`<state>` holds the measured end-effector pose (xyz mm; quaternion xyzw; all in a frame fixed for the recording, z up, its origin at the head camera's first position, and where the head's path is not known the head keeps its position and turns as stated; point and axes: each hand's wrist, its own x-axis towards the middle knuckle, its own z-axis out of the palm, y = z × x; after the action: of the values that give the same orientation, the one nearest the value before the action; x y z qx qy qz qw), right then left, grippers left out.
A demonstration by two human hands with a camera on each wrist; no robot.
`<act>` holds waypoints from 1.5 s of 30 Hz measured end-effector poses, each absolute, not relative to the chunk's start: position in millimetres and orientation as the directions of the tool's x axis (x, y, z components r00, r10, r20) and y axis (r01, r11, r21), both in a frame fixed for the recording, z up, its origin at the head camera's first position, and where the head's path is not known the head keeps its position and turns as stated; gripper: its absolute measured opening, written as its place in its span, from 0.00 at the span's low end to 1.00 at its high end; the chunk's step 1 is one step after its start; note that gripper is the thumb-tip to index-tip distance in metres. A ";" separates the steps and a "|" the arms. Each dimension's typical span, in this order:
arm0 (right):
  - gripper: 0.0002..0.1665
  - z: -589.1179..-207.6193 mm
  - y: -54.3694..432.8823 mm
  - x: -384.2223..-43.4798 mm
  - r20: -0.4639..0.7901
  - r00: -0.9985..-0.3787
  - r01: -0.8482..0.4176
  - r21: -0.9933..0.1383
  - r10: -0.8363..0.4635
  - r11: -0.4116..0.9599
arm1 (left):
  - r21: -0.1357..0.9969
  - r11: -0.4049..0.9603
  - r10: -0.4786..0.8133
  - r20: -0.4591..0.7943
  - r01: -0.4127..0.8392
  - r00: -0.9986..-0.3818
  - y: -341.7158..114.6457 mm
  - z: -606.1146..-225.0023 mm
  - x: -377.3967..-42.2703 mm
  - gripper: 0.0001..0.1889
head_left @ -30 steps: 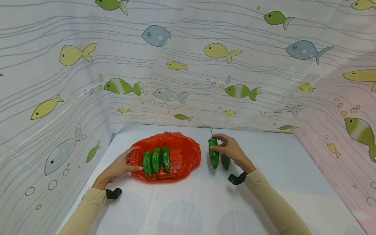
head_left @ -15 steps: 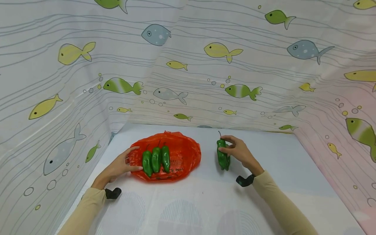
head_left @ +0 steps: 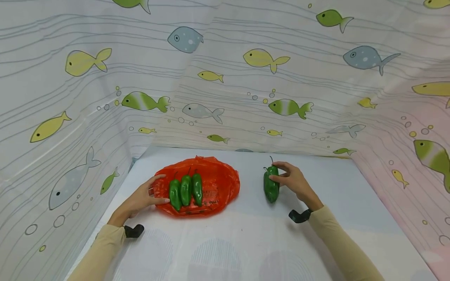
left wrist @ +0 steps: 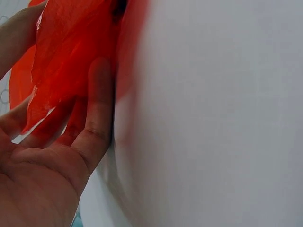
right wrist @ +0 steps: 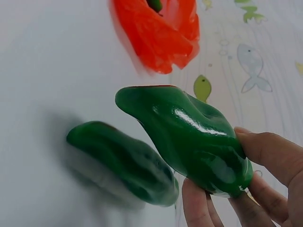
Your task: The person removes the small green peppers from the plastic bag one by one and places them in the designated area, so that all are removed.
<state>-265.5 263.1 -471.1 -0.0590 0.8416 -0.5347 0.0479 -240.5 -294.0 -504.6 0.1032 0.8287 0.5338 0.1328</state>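
Note:
My right hand (head_left: pixel 293 181) pinches a glossy green chili pepper (right wrist: pixel 189 137) near its stem end, thumb on one side and fingers on the other. Below it, a second green pepper (right wrist: pixel 118 165) lies on the white table; the two overlap in the head view. To the left, an open red plastic bag (head_left: pixel 223 187) spreads on the table with three green peppers (head_left: pixel 185 190) side by side in it. My left hand (head_left: pixel 143 197) holds the bag's left edge, its thumb tip close to the leftmost pepper. Some left fingers show through the red film in the left wrist view.
The white table (head_left: pixel 218 230) has faint patterned shapes toward the front. Cloth walls (head_left: pixel 239 89) printed with fish stand at the back and both sides. Each wrist wears a black camera (head_left: pixel 299 216).
My right hand has moved to the right with the held pepper, bringing it over the pepper on the table. The left hand and the bag have stayed in place.

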 end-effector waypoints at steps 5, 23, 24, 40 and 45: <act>0.41 -473.7 272.2 -262.7 -0.039 -0.993 -0.015 -0.901 -0.115 0.433 | 0.915 0.403 0.318 -0.113 0.026 -0.941 -292.8 -504.1 -240.9 0.51; 0.42 -489.4 283.8 -264.7 -0.072 -0.994 0.029 -0.899 -0.081 0.436 | 0.907 0.422 0.299 -0.126 0.013 -0.946 -298.3 -507.9 -238.6 0.50; 0.42 -490.5 283.9 -264.8 -0.077 -0.994 0.035 -0.897 -0.077 0.442 | 0.906 0.423 0.298 -0.127 0.011 -0.946 -298.3 -507.7 -238.5 0.50; 0.42 -496.7 289.2 -269.2 -0.107 -0.993 0.069 -0.878 -0.054 0.473 | 0.910 0.415 0.307 -0.129 0.011 -0.943 -294.5 -506.1 -238.7 0.51; 0.42 -500.4 294.4 -275.1 -0.123 -0.991 0.084 -0.868 -0.049 0.489 | 0.911 0.413 0.307 -0.116 0.022 -0.944 -294.2 -506.3 -240.2 0.50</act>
<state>-275.1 294.4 -500.4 0.0102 0.8603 -0.5055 0.0654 -240.2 -294.2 -506.3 0.0993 0.8297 0.5328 0.1338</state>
